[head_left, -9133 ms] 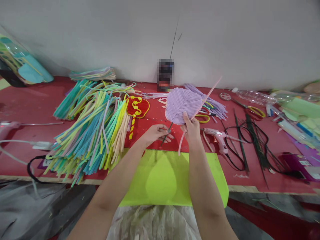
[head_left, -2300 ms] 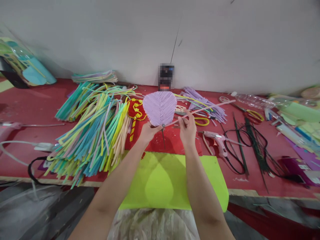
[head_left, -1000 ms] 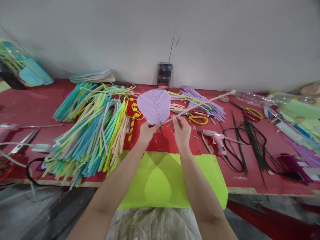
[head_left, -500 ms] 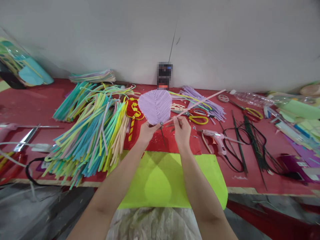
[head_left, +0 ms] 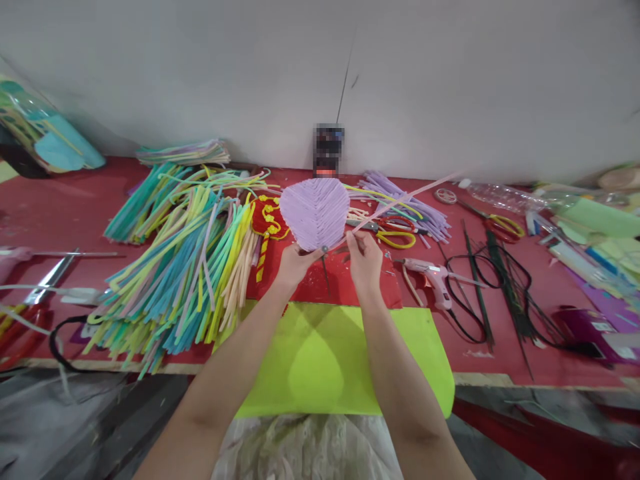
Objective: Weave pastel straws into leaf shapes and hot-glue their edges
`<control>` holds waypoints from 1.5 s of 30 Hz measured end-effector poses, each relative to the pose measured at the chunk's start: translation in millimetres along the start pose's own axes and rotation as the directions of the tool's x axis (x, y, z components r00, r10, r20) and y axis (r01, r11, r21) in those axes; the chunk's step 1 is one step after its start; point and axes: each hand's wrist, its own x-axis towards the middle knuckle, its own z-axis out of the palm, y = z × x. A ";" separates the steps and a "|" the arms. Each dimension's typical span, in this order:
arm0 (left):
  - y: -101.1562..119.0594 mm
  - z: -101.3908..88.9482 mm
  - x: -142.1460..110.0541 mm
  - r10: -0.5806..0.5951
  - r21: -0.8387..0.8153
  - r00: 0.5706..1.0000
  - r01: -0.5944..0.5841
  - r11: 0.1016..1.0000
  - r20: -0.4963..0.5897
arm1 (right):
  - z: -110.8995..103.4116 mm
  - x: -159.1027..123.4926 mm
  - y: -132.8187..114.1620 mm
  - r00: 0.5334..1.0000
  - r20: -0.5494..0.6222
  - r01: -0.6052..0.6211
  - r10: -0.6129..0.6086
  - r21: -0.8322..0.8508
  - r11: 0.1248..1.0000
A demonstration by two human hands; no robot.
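My left hand (head_left: 294, 263) pinches the bottom tip of a lilac leaf shape (head_left: 315, 212) made of pipe cleaners, held upright above the red table (head_left: 60, 207). A dark wire stem (head_left: 325, 275) hangs from the leaf's tip. My right hand (head_left: 365, 259) pinches a long pale pink pipe cleaner (head_left: 400, 203) close to that tip; it slants up and to the right. Both hands hover over a red sheet (head_left: 345, 283), with a lime green foam sheet (head_left: 330, 360) nearer to me.
A big heap of coloured pipe cleaners (head_left: 190, 260) lies to the left, beside a red and yellow ornament (head_left: 267, 220). Right of my hands lie yellow-handled scissors (head_left: 397, 237), a pink glue gun (head_left: 433, 277), dark wires (head_left: 500, 287) and lilac pipe cleaners (head_left: 410, 203).
Since nine seconds ago the leaf moved from my right hand to my left. In the last second both hands stay put and the pink pipe cleaner's far end swings slightly.
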 end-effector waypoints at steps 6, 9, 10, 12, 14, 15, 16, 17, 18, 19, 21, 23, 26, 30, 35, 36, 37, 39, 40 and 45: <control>-1.2 -0.2 0.3 0.002 -0.021 1.000 -0.002 1.000 -0.003 | -2.1 3.3 3.2 1.000 0.015 -0.016 0.015 0.021 1.000; -1.6 0.0 0.8 -0.014 -0.058 1.000 0.013 0.998 -0.014 | -1.8 1.4 -0.3 0.999 0.034 -0.012 0.010 0.052 0.999; -1.5 0.3 1.0 -0.025 -0.076 1.000 0.023 0.997 -0.015 | -1.4 0.6 -2.0 0.999 0.038 -0.009 0.006 0.062 0.998; -1.2 0.8 1.0 -0.042 -0.112 0.999 0.040 0.993 -0.014 | -0.7 -0.9 -4.9 0.999 0.042 -0.004 0.000 0.080 0.997; -0.8 1.0 1.0 -0.048 -0.133 0.999 0.045 0.990 -0.016 | -0.3 -1.5 -6.1 0.999 0.040 -0.005 0.002 0.082 0.997; -0.7 0.9 0.9 -0.047 -0.132 0.999 0.044 0.990 -0.014 | -0.2 -1.5 -5.9 0.999 0.040 -0.008 0.005 0.077 0.997; -0.6 0.7 0.8 -0.044 -0.124 0.999 0.042 0.991 -0.011 | -0.3 -1.3 -5.3 0.999 0.039 -0.013 0.010 0.068 0.998; -0.6 0.5 0.8 -0.040 -0.111 0.999 0.039 0.993 -0.009 | -0.4 -1.0 -4.5 0.999 0.039 -0.018 0.016 0.060 0.998; -0.6 0.3 0.7 -0.036 -0.094 0.999 0.035 0.995 -0.006 | -0.5 -0.7 -3.6 0.999 0.037 -0.023 0.021 0.053 0.998; -0.6 0.1 0.6 -0.030 -0.078 1.000 0.030 0.996 -0.003 | -0.7 -0.5 -2.9 0.999 0.036 -0.027 0.025 0.049 0.998; -0.8 -0.2 0.5 -0.021 -0.058 1.000 0.020 0.998 -0.005 | -0.9 -0.5 -2.6 0.999 0.035 -0.030 0.029 0.050 0.998; -1.4 -0.3 0.6 -0.014 -0.058 1.000 0.014 0.998 -0.004 | -0.9 -1.0 -3.9 0.999 0.036 -0.025 0.023 0.062 0.998; -2.8 -0.4 1.4 -0.017 -0.079 1.000 0.016 0.997 -0.003 | -0.7 -2.0 -7.1 0.999 0.036 -0.014 0.011 0.072 0.997; -4.5 -0.4 2.5 -0.030 -0.101 0.999 0.028 0.995 -0.017 | -0.8 -2.1 -8.3 0.999 0.044 -0.015 0.013 0.057 0.998; -5.7 -1.2 2.8 -0.005 -0.065 1.000 0.004 0.998 -0.012 | -0.8 -1.8 -6.0 0.999 0.041 -0.020 0.017 0.069 0.997; -5.9 -1.4 2.9 0.000 -0.049 1.000 0.000 0.999 -0.010 | -0.8 -1.8 -5.7 0.999 0.040 -0.019 0.016 0.072 0.997; -6.0 -1.6 2.9 0.004 -0.033 1.000 -0.004 0.999 -0.008 | -0.8 -1.7 -5.6 0.999 0.038 -0.019 0.016 0.071 0.997; -5.9 -1.7 2.9 0.009 -0.009 1.000 -0.009 1.000 -0.004 | -0.9 -1.4 -5.5 0.999 0.036 -0.020 0.018 0.065 0.998; -5.7 -1.7 2.8 0.011 -0.003 1.000 -0.011 1.000 -0.003 | -1.0 -1.4 -5.5 0.999 0.036 -0.022 0.020 0.060 0.998; -5.0 -1.0 2.9 0.027 -0.017 1.000 -0.027 0.999 -0.008 | -1.0 -2.1 -6.8 0.999 0.039 -0.018 0.016 0.048 0.999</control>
